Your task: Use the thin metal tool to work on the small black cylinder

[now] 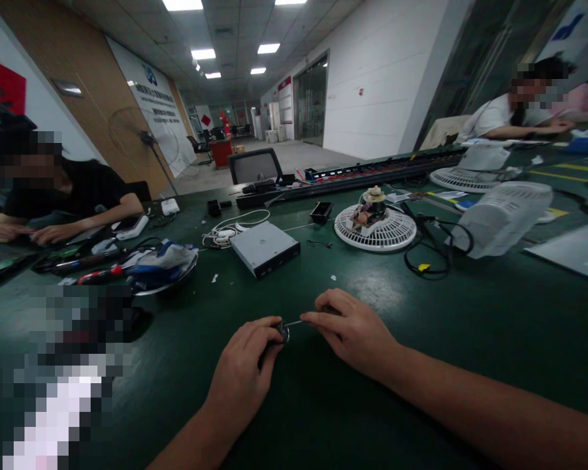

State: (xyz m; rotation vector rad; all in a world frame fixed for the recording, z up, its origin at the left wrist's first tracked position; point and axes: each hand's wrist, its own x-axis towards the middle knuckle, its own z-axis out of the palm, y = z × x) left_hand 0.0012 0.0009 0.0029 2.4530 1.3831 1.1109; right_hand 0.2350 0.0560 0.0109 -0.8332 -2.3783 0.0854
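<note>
Close to the front of the green table, my left hand (242, 365) pinches a small dark round part with a shiny metal rim (285, 333) between thumb and fingers. Most of that part is covered by the fingers. My right hand (357, 333) is closed around a small screwdriver (294, 323), whose thin metal shaft points left. The shaft's end meets the round part, though whether it sits in a screw is too small to tell. The screwdriver's handle is mostly hidden in my right hand.
Beyond my hands lies a grey disc drive (265, 247), with a white cable (225, 232) behind it. A white fan grille with a motor (375, 228) stands right of it, near a white plastic housing (502, 219). Tools and a blue cloth (164, 264) lie left. Co-workers sit either side.
</note>
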